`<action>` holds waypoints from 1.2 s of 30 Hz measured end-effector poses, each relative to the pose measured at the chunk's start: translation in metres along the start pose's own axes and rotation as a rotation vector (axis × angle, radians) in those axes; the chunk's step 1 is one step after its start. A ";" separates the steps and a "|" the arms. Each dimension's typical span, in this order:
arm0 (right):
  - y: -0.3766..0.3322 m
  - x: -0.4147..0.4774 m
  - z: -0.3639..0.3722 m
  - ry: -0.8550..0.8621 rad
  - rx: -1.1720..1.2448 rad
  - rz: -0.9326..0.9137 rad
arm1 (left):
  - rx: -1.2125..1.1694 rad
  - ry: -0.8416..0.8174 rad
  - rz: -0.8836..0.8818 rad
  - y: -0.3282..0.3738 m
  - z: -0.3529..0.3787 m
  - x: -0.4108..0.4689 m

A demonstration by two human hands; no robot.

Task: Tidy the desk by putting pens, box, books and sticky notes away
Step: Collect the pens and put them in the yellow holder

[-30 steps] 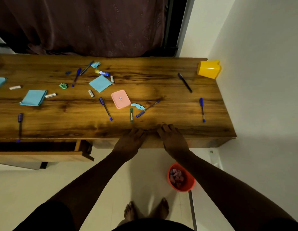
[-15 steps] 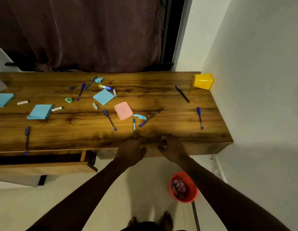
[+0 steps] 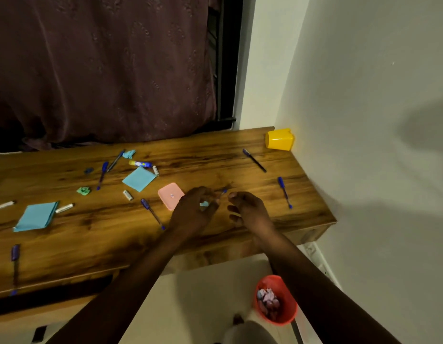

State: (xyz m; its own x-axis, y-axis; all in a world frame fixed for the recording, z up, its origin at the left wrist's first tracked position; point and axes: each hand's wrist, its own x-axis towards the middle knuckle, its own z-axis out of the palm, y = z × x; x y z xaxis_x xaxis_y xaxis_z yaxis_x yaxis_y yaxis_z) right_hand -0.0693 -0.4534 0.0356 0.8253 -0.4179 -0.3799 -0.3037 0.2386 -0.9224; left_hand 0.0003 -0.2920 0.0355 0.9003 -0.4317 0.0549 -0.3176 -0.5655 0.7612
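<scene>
Wood with a glossy, dark-streaked grain makes up the surface [image 3: 215, 155], and nearly everything on it waits to be put away, so I judge the tidying barely begun. At the far left a purple pen [image 3: 15, 254] lies near the front edge, with a white stub [image 3: 4, 205] farther back. Next comes a soft-cornered blue sticky pad [image 3: 36, 216], a second stub [image 3: 64, 208] just beside it. Moving along, I see a crumpled green scrap [image 3: 83, 190], a capped blue pen [image 3: 102, 175], a glue stick [image 3: 140, 164], a flat square sticky note [image 3: 139, 179] and a slim blue pen [image 3: 152, 213]. The pink box [image 3: 170, 195], smooth plastic with rounded corners, sits just left of the left hand [image 3: 193, 209]. That hand is curled over a crumpled pale-blue scrap [image 3: 204, 203], its fingers close to a pen tip [image 3: 224, 191]. Blur keeps me from telling whether it pinches anything. The right hand [image 3: 247, 209] hovers just beside it, fingers loosely bent, holding nothing. Further right lie a thin black pen [image 3: 254, 160], a short blue pen [image 3: 284, 192] near the wall, and a yellow plastic cup [image 3: 280, 139] that appears tipped over in the far corner. On the floor below, a red bin [image 3: 276, 300] holds crumpled paper. I see no books
</scene>
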 end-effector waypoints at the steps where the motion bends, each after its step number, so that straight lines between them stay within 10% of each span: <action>1: -0.006 0.006 -0.003 0.010 0.044 -0.001 | -0.027 -0.008 0.015 0.004 0.000 0.011; 36: -0.081 0.318 -0.153 0.278 0.480 0.184 | 0.087 -0.395 0.060 0.107 0.209 0.400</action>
State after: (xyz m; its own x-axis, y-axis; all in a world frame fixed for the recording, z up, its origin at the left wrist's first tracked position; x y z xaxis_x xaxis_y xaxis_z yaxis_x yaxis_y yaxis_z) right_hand 0.1452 -0.7395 -0.0216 0.6037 -0.5309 -0.5947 -0.1270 0.6723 -0.7293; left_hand 0.2639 -0.6726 0.0039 0.7016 -0.6926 -0.1675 -0.4055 -0.5813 0.7054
